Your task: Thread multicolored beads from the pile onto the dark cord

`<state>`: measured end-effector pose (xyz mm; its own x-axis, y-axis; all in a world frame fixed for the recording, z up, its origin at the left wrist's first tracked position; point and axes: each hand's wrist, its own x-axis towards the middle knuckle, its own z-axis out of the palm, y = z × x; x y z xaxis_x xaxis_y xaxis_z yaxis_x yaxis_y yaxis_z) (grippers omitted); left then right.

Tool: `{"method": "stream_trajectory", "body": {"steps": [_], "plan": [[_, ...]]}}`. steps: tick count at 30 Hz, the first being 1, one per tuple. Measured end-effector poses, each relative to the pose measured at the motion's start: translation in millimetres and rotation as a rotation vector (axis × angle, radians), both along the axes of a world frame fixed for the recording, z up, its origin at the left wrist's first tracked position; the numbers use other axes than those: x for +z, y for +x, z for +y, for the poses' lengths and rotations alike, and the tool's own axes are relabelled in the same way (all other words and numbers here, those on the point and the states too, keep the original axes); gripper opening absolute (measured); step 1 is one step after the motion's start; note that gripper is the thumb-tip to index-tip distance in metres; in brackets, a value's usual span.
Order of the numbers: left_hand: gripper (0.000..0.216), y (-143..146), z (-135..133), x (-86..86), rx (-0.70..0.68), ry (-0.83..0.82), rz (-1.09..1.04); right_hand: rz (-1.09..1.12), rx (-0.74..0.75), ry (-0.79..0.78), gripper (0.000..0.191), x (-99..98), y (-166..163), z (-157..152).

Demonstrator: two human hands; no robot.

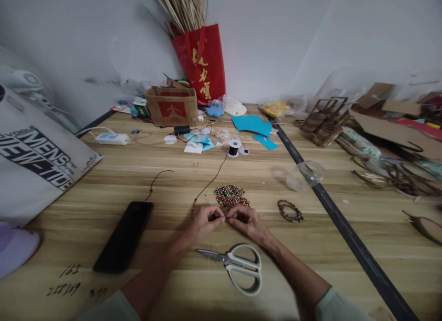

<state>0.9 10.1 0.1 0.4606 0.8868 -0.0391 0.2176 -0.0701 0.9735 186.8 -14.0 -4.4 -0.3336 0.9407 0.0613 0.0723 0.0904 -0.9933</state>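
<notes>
My left hand (208, 220) and my right hand (249, 223) almost meet at the fingertips, just in front of a pile of small multicoloured beads (229, 195). Both are pinched closed; a tiny dark bit shows between them, too small to name. Black cord (214, 178) runs from a white spool (234, 148) down to the left hand's outer side, with a few beads threaded near its lower end. Scissors (238, 263) with pale green handles lie partly open below the hands. To the right rests a beaded bracelet (290, 211).
A black phone (124, 236) lies to the left, with a short knotted cord (152, 185) beyond it. A clear plastic container (305, 175) stands back right by a dark table strip. Along the wall are a cardboard box (171, 107), blue sheets (252, 125) and a red bag (202, 63).
</notes>
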Motion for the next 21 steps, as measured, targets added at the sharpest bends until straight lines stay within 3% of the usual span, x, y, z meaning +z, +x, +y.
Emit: {"method": "stream_trajectory", "body": {"steps": [21], "plan": [[0.013, 0.5, 0.0, -1.0, -0.009, 0.016, -0.009, 0.01, 0.008, 0.016, 0.024, -4.1, 0.4, 0.3]]}}
